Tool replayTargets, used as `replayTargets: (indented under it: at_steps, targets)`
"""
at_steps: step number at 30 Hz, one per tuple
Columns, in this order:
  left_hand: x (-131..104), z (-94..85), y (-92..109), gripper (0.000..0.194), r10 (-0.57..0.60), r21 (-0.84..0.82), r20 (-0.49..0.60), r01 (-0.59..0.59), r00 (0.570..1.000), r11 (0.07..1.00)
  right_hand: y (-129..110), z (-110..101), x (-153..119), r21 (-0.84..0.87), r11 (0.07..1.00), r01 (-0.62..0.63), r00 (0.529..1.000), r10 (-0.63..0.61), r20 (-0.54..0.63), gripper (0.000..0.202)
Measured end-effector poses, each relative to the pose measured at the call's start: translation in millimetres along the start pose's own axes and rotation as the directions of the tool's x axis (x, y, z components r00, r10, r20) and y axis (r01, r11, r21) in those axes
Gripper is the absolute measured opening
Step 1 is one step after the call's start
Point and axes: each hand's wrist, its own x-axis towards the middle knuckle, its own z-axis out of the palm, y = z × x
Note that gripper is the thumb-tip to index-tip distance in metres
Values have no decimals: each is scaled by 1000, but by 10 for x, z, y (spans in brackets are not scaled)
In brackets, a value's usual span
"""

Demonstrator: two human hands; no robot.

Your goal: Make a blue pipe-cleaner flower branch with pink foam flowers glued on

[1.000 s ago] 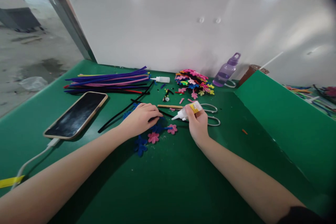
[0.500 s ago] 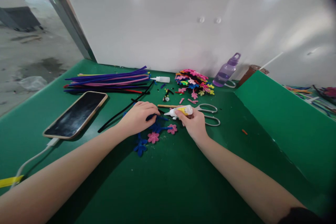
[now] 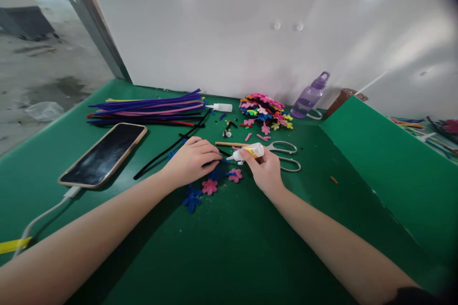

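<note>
Blue fuzzy piece (image 3: 216, 174) is set on the green tbl (image 3: 222, 257), approx. ctr, partly covered by the L hand (image 3: 193, 162). A blue flower (image 3: 192, 198) and two pink flowers (image 3: 209, 187) are seen at its near side; one pink is met by a blue stem, the R-hand one. L fingers are bent over the piece, tips turned down; whether it's pinched or just pressed can't be told.

White bottle w/ yellow label (image 3: 251, 151) is grasped btwn thumb & fingers of the R hand (image 3: 266, 171), its nozzle aimed L, just beside the L fingertips; contact can't be made out.

Grey-handled scissors (image 3: 290, 147) are partly hidden behind the R hand; a wooden stick (image 3: 229, 144) is laid nearby. Black stems (image 3: 157, 159) are crossed btwn the L hand & phone (image 3: 103, 155), which is plugged into a white cable (image 3: 39, 221). At the back: stem bundle (image 3: 150, 108), 2nd white bottle (image 3: 223, 107), mixed flower pile (image 3: 265, 107), purple water btl (image 3: 307, 100).
</note>
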Motion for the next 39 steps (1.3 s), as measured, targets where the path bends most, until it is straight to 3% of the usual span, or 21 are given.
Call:
replayTargets:
  at_steps: [14,23,33,39]
  targets:
    - [26,-33,47,22,26,-19,19,-25,999,999,-3,-16,10,-53,997,53,998,-51,36,27]
    - [13,-8,38,23,38,-10,30,-38,999,999,42,-23,22,-22,999,25,1000,-25,-13,29]
    - [21,-6,35,22,25,-41,35,-23,999,999,-51,-14,-28,-51,983,178,982,-175,66,20]
    - [18,-5,36,23,18,-39,29,-17,999,999,-41,-8,-29,-60,982,180,982,-175,69,21]
